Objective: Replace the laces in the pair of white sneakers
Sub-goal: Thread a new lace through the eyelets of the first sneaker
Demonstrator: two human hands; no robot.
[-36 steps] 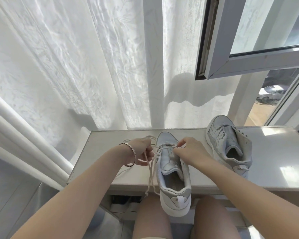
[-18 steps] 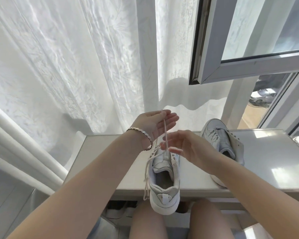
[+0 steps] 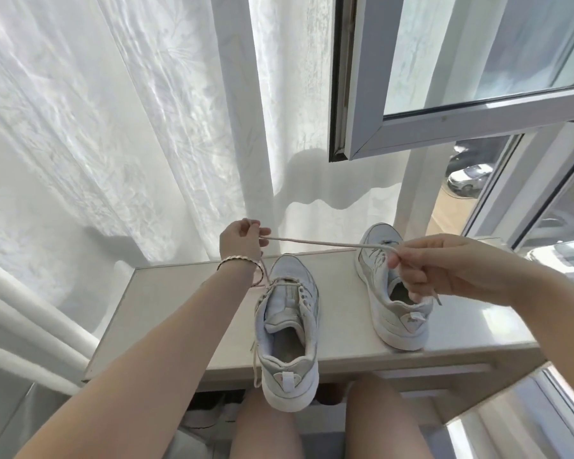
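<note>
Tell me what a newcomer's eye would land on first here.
The lace pulled taut in mid-air stands out first, pinched between the left hand and the right hand above the table. Below it the near sneaker sits at the table's front edge, heel overhanging, its upper eyelets bare; the second sneaker stands to the right, partly behind the right hand. An open window sash hangs at upper right.

White sneakers: two, a near sneaker (image 3: 287,342) and a far sneaker (image 3: 383,293). Loose lace (image 3: 312,241): one. Hands: two, a left hand (image 3: 241,243) and a right hand (image 3: 444,270). Bracelet (image 3: 237,260): one. Bench (image 3: 166,309): one. Open window sash (image 3: 478,124): one. Parked car (image 3: 468,180) outside: one plainly seen, any others too blurred to count.
</note>
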